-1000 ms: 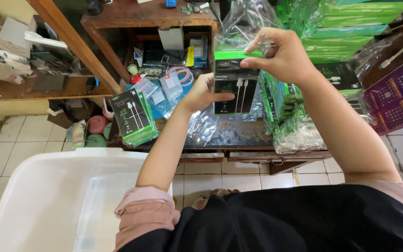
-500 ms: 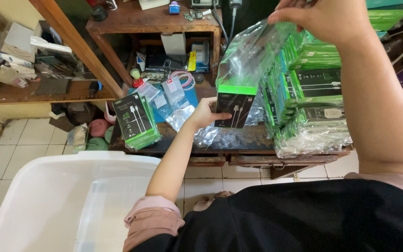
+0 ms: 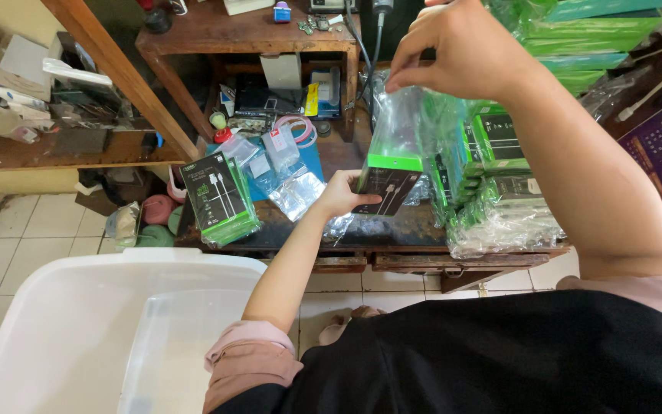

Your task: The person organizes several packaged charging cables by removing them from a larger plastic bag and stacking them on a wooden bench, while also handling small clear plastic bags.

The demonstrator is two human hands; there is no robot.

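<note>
Step in hand: bagging. Left hand (image 3: 340,195) gripped a small black box with a green top (image 3: 389,180) from the left side and below, fingers closed on it, just above the front edge of the dark wooden table (image 3: 300,230). Right hand (image 3: 465,50) was raised above it, thumb and fingertips pinched shut on the top of a clear plastic bag (image 3: 400,115) that hung down over the box. Box looked partly inside the bag already, though the film is too see-through to be sure how far.

Judgement on the next move: box needs to seat fully in the bag, so the pinch must keep the mouth of the bag up while the left grip works the box in without snagging a corner on the film.

Containers:
- Stack of same-type boxes in clear wrap (image 3: 499,192), right of the held box, on the table; more green packs (image 3: 576,34) piled behind.
- Second wrapped bundle of boxes (image 3: 220,199) at the table's left end, tilted.
- Loose empty clear bags (image 3: 285,176) between that bundle and the left hand.
- Large white plastic tub (image 3: 63,330) on the tiled floor, lower left; nothing visible inside.
- Cluttered shelf (image 3: 47,146) at far left.
</note>
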